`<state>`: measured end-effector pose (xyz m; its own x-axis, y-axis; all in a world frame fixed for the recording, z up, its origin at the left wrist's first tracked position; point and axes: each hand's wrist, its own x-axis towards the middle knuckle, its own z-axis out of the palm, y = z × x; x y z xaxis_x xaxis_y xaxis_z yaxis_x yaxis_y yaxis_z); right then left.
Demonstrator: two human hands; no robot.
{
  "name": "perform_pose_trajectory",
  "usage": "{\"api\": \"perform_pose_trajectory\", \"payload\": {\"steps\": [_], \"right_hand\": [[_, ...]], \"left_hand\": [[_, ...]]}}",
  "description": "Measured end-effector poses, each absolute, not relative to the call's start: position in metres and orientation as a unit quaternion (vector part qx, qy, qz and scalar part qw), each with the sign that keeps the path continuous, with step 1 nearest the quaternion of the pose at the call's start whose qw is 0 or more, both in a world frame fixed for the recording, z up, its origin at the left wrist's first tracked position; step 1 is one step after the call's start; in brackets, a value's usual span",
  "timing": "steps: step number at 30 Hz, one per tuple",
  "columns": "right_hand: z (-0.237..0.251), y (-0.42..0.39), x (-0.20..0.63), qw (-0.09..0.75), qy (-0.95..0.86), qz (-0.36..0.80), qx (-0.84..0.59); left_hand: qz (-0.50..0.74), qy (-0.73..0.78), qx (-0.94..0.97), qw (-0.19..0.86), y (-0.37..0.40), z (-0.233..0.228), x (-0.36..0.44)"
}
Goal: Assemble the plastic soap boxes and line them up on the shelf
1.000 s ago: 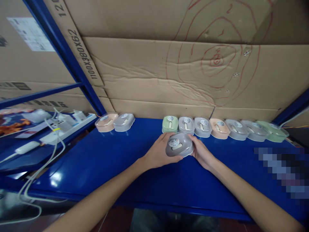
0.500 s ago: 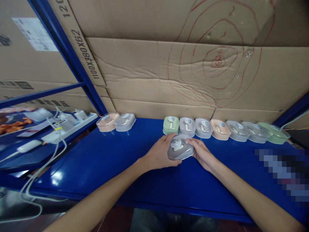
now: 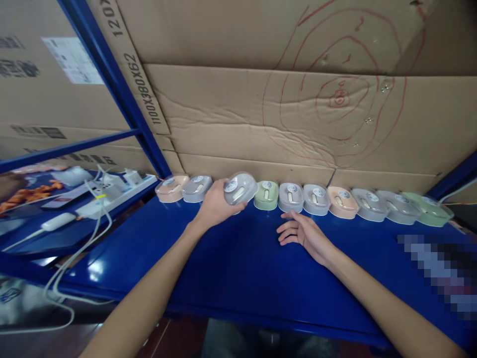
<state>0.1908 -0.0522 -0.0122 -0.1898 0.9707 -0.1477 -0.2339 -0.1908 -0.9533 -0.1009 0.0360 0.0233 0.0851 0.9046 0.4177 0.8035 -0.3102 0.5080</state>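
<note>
Left hand (image 3: 215, 205) is clamped on a grey lidded case (image 3: 240, 188), fingers wrapped around its left and under side. The case is tilted, lid toward the camera, sitting in the gap of the row between a grey case (image 3: 197, 188) on its left and a green case (image 3: 266, 194) on its right. Can't tell whether its base touches the shelf.

Right hand (image 3: 303, 233) is empty, fingers loosely spread and relaxed, resting on or just above the shelf, just in front of the row and well apart from the left hand.

Surface: glossy blue metal shelf (image 3: 231, 268), reflective, light glare at the front left. Along its back edge runs a line of small oval cases, each with a round sticker on the lid: peach case (image 3: 172, 188) at the far left, then grey, then the held one, green, more grey ones (image 3: 291, 197), another peach one (image 3: 342, 202), and a pale green one (image 3: 428, 209) at the far right.

Room: warehouse-style racking. Blue upright post (image 3: 122, 99) slants up on the left. Big flat cardboard cartons (image 3: 231, 119) stand behind the row, one marked with red scribbled rings (image 3: 339, 94). Next bay to the left holds a white power strip (image 3: 112, 196) with plugs and white cables (image 3: 74, 253) hanging down over the edge. Pixelated patch at the right edge, contents not readable.
</note>
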Motion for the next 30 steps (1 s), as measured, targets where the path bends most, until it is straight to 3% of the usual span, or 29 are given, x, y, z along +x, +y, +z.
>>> {"api": "perform_pose_trajectory", "payload": {"steps": [5,8,18,24,30], "right_hand": [[-0.012,-0.052,0.191,0.469,-0.439,0.637,-0.427],[-0.014,-0.052,0.191,0.467,-0.446,0.636,-0.424],[-0.016,-0.053,0.191,0.467,-0.450,0.637,-0.415],[-0.013,-0.053,0.191,0.463,-0.451,0.637,-0.420],[-0.013,-0.053,0.192,0.462,-0.452,0.635,-0.422]], "left_hand": [[0.179,0.666,0.723,0.021,0.056,0.005,-0.111],[0.144,0.677,0.722,-0.010,0.055,-0.002,-0.107],[0.206,0.630,0.746,0.064,0.059,0.012,-0.132],[0.161,0.532,0.821,0.130,0.059,0.030,-0.158],[0.198,0.501,0.834,0.124,0.059,0.017,-0.144]]}}
